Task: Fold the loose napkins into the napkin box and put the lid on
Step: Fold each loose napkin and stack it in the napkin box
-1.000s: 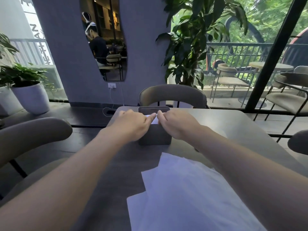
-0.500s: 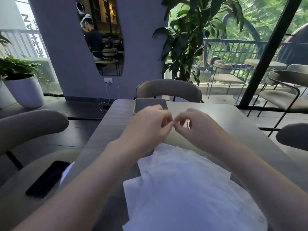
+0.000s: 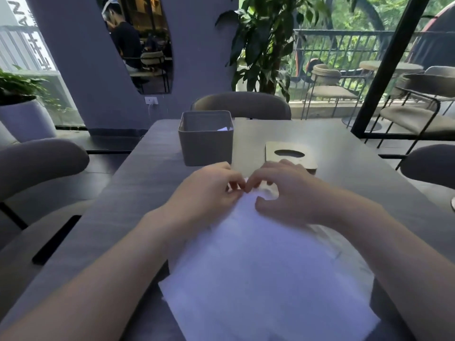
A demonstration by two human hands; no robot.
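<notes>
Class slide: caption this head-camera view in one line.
Both hands pinch the top napkin's far corner; box open, lid aside.

Two bare forearms enter from bottom edge, no sleeves in view up to frame border. Left hand (image 3: pixel 209 193) bare: no glove, ring, watch or band visible. Right hand (image 3: pixel 288 193) likewise bare, wrist uncovered. Short nails, unpainted as far as blur allows. No markings visible on either arm. Upper arms, torso and clothing out of frame.
</notes>
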